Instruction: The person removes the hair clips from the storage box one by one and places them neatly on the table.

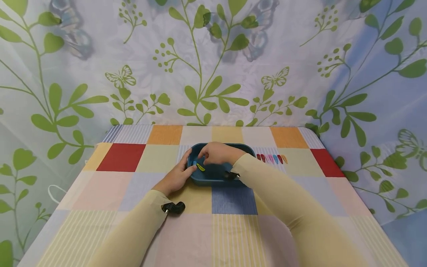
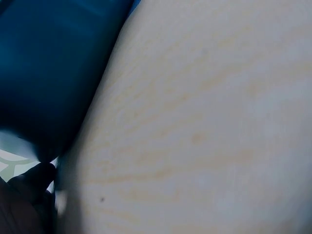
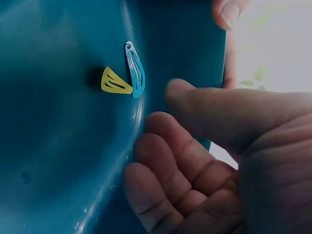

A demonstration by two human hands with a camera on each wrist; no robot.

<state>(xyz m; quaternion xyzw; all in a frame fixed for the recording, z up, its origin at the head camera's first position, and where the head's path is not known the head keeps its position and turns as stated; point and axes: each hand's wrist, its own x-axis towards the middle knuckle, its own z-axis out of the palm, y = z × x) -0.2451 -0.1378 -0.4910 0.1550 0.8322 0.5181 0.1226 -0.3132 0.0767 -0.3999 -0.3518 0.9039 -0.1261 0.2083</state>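
A dark teal tray (image 1: 213,182) rests on the table. My left hand (image 1: 176,177) grips its left end, the thumb over the rim and the fingers along the outer wall. Inside lie a yellow snap hair clip (image 3: 115,83) and a light blue snap hair clip (image 3: 136,70), touching at one end. My right hand (image 1: 218,152) is over the tray's left part, just beside the two clips. In the right wrist view its fingers (image 3: 161,168) are loosely bent with nothing between them and the thumb. The left wrist view shows mostly tray wall and cloth.
To the right of the tray, several snap hair clips (image 1: 271,159) in red, pink, blue and orange lie in a row. A patchwork cloth (image 1: 186,230) covers the table. Behind it hangs a leaf-patterned curtain (image 1: 207,74).
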